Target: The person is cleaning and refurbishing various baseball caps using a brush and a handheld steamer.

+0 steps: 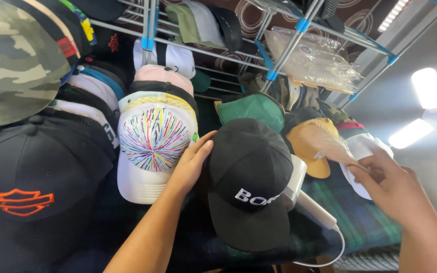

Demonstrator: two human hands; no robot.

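Left hand (192, 164) lies open against the black cap (250, 177), brim pointing down; right hand (391, 184) pinches a blurred fan (324, 141).

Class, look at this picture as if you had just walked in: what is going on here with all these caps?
A person stands at a display packed with caps on a metal rack. The left hand rests against the side of a black cap with white lettering, beside a white cap with a multicoloured burst pattern. The right hand holds a blurred tan, fan-like thing. A white device with a cord pokes out behind the black cap.
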